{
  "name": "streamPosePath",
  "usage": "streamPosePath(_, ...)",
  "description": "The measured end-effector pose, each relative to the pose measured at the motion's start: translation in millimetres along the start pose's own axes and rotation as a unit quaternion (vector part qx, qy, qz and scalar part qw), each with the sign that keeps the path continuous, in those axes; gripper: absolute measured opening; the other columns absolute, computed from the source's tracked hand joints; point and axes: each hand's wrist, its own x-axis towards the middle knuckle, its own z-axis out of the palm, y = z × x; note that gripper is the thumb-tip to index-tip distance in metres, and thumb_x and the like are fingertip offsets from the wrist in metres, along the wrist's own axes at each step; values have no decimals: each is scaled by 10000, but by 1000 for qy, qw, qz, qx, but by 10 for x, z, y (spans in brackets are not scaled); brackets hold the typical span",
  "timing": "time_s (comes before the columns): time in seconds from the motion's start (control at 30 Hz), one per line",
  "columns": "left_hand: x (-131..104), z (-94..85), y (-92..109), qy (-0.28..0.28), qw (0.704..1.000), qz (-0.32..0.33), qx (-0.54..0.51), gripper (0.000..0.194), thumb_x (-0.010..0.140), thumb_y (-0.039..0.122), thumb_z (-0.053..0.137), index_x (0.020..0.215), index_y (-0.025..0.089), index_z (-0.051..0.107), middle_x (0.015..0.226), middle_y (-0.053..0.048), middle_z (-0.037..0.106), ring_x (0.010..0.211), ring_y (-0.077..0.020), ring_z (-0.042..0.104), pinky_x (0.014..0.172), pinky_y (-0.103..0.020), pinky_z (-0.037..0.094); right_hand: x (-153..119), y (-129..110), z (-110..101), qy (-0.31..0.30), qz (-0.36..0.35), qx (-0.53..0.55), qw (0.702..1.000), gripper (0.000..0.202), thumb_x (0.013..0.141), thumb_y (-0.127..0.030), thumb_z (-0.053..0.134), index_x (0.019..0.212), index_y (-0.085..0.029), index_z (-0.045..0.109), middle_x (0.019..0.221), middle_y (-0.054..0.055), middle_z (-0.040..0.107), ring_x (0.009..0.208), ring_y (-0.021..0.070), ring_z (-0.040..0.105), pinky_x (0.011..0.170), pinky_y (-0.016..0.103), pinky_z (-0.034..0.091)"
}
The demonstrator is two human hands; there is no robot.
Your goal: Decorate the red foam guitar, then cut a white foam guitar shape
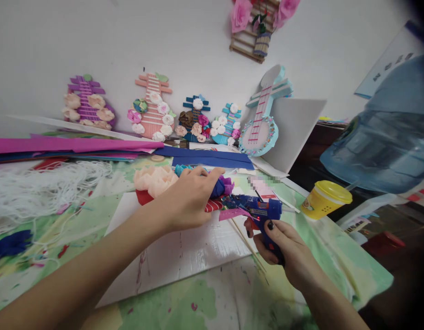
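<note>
Right hand (289, 245) clamped around blue glue gun (267, 208), fingers wrapped on the handle near its red trigger. Gun was above the right part of the white board (136, 238); long axis ran roughly left-right, nozzle end pointing left at the red craft piece (143, 197), handle slanting down. Barrel: cylindrical, plastic-looking, messy toward the front. Left hand (189, 197) was over the red craft piece, fingers spread and bent; could not tell if they gripped it, undersides hidden. Craft piece lay on the board's far part, long axis roughly left-right, white stripes at its right end. Ruffled, papery flowers on it: peach flowers (155, 179) left, purple flower (228, 184) right. Flat pink strip (234, 213) just below the barrel. Thin sticks (248, 243) angled beneath the gun. Board flat, glossy; tablecloth (184, 298) green, blotchy. White cords (60, 188) tangled at left.
</note>
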Motion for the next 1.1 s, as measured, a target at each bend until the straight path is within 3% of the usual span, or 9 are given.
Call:
streamPosePath(0.47,2,9,-6,1,1000,7,-16,726,666,217,573,1340,126,319,1056,-145,597,1001,-310,497,818,-434,432,82,41,23,40,-1,-17,999,448,822,-583,560,806,-135,575,496,-55,370,420,55,250,442,247,131)
streamPosePath(1.1,8,-11,18,-19,1000,2,-2,727,686,223,556,1366,100,330,1127,-178,598,1062,-344,495,863,-475,415,80,69,-7,16,0,-4,1000,414,857,-543,550,721,-158,481,570,-55,338,439,41,268,444,244,125)
